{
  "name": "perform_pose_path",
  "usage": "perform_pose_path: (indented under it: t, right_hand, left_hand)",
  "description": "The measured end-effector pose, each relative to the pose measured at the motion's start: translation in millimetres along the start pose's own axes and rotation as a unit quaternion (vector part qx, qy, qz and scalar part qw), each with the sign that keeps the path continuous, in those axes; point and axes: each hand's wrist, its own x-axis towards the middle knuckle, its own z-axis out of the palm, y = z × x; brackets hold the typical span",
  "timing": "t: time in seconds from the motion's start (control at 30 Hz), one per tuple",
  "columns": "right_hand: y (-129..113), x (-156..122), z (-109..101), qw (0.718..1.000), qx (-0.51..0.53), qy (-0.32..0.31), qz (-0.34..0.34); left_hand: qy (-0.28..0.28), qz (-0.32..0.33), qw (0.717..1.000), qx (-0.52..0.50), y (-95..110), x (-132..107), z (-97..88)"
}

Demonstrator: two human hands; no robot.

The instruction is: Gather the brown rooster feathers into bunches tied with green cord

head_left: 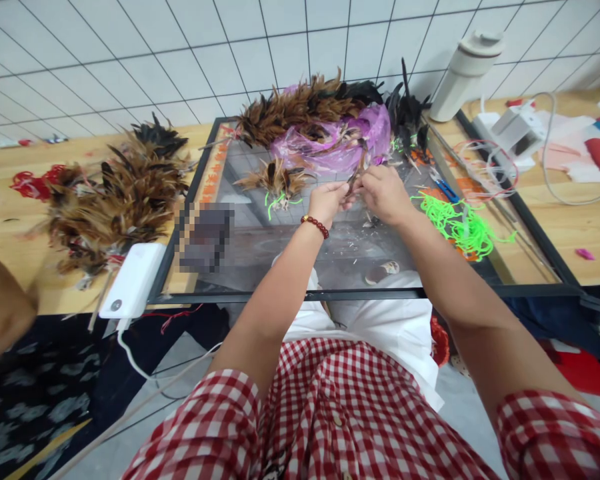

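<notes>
My left hand (330,202), with a red bead bracelet at the wrist, is closed in a pinch on brown feathers (353,180). My right hand (383,193) meets it from the right, its fingers pinched on the same feathers; the exact contact is partly hidden. Just left of my hands, a small feather bunch (277,180) tied with green cord lies on the glass panel (280,247). Behind them a purple plastic bag (375,130) lies crumpled with feathers in it. A long brown feather garland (285,113) stretches along the back.
Bright green cord (460,227) and blue-handled snips (445,187) lie on the right. Black feathers (410,110) stand near a white bottle (467,77). A large feather pile (115,200), a white power bank (133,280) and a person's arm (3,307) are on the left.
</notes>
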Motion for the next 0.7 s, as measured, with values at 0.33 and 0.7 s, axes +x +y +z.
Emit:
perform_pose_path:
  t: [0.33, 0.7]
  right_hand:
    - [2, 3, 7, 0.939, 0.312, 0.063, 0.132]
    - [-4, 9, -4, 0.845, 0.489, 0.03, 0.215]
  left_hand:
    - [-0.061, -0.036, 0.997, -0.022, 4, 0, -3.9]
    - [-0.118, -0.06, 0.989, 0.064, 5, -10, -2.8]
